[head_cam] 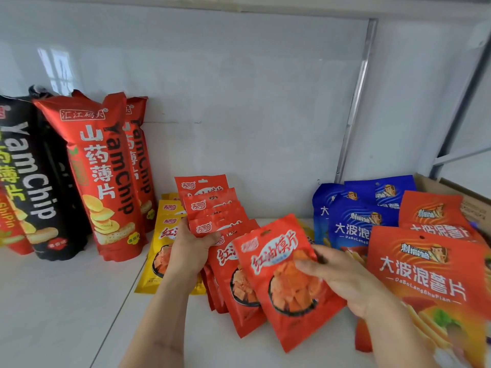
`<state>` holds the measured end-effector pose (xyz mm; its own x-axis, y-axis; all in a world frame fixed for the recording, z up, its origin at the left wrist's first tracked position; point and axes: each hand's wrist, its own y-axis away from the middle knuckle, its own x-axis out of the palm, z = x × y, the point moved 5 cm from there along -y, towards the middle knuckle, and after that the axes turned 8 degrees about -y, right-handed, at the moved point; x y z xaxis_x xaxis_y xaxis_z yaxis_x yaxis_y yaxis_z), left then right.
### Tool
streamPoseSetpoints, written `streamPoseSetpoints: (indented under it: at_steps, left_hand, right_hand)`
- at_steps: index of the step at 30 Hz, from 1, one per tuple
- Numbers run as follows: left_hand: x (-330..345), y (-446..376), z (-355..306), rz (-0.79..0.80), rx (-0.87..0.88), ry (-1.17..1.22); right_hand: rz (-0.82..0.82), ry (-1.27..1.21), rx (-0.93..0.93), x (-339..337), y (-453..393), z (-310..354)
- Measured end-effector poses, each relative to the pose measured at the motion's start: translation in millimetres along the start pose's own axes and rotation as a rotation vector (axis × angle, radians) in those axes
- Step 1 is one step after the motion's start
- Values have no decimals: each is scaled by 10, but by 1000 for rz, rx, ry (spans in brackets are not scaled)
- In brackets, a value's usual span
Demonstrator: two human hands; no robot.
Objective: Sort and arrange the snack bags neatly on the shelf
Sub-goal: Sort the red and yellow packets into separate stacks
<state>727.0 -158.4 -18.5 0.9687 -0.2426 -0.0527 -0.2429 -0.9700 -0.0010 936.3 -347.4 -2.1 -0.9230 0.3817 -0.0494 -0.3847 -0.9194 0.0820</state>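
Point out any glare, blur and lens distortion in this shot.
Head view: a window reflection glares on the glossy white back panel; the metal upright bows from wide-angle distortion; the orange wave-chip bag smears into blur at the lower right corner; the red snack bag in the right hand stays sharp; lighting is soft and even.

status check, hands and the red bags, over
Left hand grips the stack of red bags. Right hand pinches one red bag beside the stack. Yellow bags behind, nothing blocking.
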Motion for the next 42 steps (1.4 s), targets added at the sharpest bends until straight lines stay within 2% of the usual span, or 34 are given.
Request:
streamPoseSetpoints:
  at_steps: [4, 7, 14, 20, 25, 32, 36, 42]
  left_hand:
    - [54, 4, 17, 42, -15, 93]
    - [74, 14, 29, 43, -4, 144]
    - [105, 90, -41, 35, 6, 180]
    - [142, 157, -110, 116, 37, 160]
    - [184, 164, -72, 158, -8, 159]
    - [259, 203, -35, 189, -66, 294]
    - [303, 216, -34, 239, -47, 251]
    - [260, 163, -14, 176, -7, 186]
  right_hand:
    - [14, 217, 34, 187, -33, -135]
    - [-4, 277, 36, 275, -100, -193]
    - [-54, 309, 33, 369, -189, -248]
    - [-61, 355, 39, 378, -202, -228]
    - [-66, 360, 41, 381, -219, -238]
    - [-102, 379, 50, 425, -272, -263]
    - [-125, 387, 33, 455, -260, -242]
    - [-141, 333, 51, 508, -247, -218]
